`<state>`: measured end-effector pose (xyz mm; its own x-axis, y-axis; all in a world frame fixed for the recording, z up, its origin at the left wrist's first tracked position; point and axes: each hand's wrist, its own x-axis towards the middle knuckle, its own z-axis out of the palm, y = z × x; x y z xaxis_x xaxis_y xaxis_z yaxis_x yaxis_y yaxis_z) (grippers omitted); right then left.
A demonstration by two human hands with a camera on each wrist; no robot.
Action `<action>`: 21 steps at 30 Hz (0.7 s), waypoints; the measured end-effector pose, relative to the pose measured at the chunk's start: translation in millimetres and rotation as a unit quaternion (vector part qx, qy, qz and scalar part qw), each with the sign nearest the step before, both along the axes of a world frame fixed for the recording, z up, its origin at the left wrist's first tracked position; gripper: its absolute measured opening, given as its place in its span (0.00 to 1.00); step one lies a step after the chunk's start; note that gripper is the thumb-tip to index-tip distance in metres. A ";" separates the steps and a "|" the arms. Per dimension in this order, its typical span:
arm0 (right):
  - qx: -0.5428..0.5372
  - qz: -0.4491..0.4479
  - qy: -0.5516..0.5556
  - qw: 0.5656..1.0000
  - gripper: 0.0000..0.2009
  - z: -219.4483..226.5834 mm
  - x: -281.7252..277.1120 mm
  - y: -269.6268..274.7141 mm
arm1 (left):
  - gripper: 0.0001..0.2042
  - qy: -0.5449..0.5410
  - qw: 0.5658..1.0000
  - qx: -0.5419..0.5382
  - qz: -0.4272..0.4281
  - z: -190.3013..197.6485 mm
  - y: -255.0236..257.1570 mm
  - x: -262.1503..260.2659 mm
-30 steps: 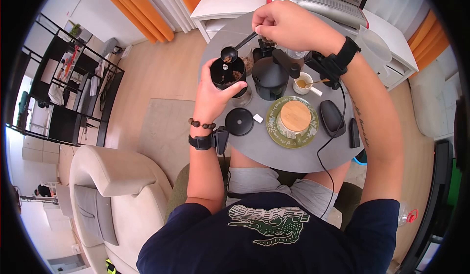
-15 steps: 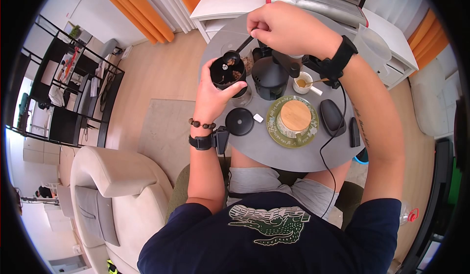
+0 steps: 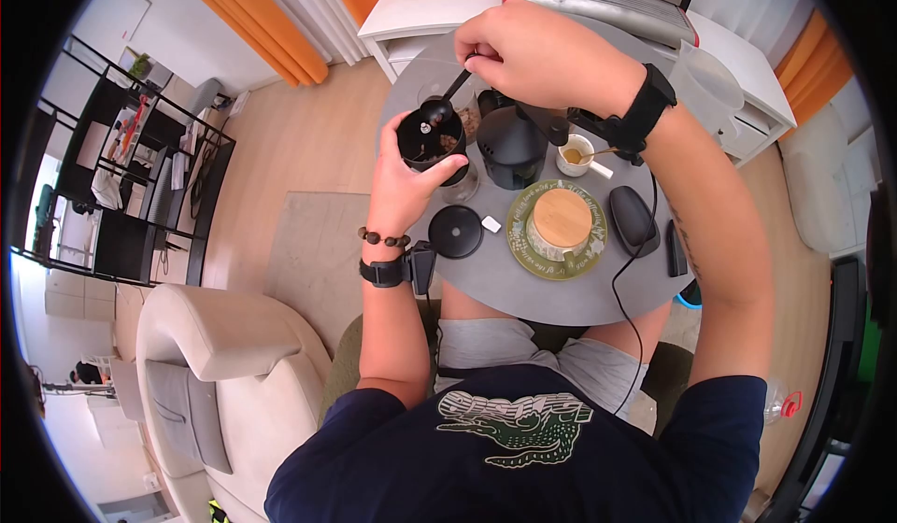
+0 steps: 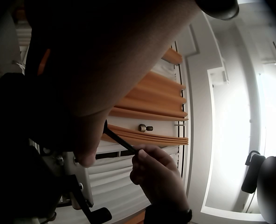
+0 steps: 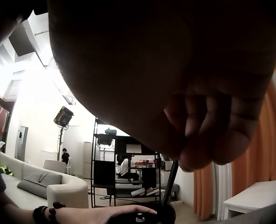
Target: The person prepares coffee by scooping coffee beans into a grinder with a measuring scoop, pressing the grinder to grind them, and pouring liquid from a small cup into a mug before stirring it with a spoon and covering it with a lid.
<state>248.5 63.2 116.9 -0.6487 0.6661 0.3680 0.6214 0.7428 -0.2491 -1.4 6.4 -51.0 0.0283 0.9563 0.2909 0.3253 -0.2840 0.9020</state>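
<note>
In the head view my left hand point(image 3: 407, 182) grips a black open-topped grinder point(image 3: 422, 155) with some brown beans inside, thumb and fingers round its wall. My right hand point(image 3: 523, 49) pinches the end of a black scoop point(image 3: 456, 88); the scoop's bowl is tilted over the grinder's opening, at its far side. The right wrist view shows curled fingers round the dark handle point(image 5: 170, 182). In the left wrist view the same handle point(image 4: 121, 140) slants down to the fingertips. Below the grinder a round black lid point(image 3: 455, 232) lies beside a small white piece point(image 3: 491, 225).
On the grey table point(image 3: 486, 285) stand a black kettle-like vessel point(image 3: 511, 145), a white cup point(image 3: 576, 156) with a spoon, and a green plate point(image 3: 523, 260) bearing a wooden-lidded jar point(image 3: 562, 218). A black mouse-shaped case point(image 3: 633, 217) sits at right, with a cable point(image 3: 619, 289) across the table.
My right hand has moved left with the scoop, whose bowl has gone lower over the grinder and tipped. The beans seen in the bowl earlier no longer show there. My left hand keeps its grip.
</note>
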 end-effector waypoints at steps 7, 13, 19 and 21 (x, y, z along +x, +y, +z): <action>0.003 0.003 0.000 1.000 0.09 3.6 -0.7 -2.1 | 0.44 -0.009 1.000 -0.017 0.005 2.6 -2.0 1.2; 0.007 0.007 -0.004 1.000 0.09 4.7 -1.4 -3.6 | 0.44 0.004 1.000 -0.011 0.011 2.5 -2.0 0.4; 0.024 0.021 -0.007 0.999 0.09 2.5 -4.4 -5.3 | 0.45 0.012 1.000 -0.006 0.015 5.2 -3.8 1.9; 0.030 0.031 -0.009 0.999 0.09 2.4 -6.2 -6.4 | 0.45 0.013 1.000 -0.004 0.016 4.7 -3.1 2.3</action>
<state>242.3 56.8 119.3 -0.6957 0.6008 0.3938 0.5772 0.7938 -0.1916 0.9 3.3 -46.3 0.0048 0.9591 0.2831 0.3569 -0.2661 0.8954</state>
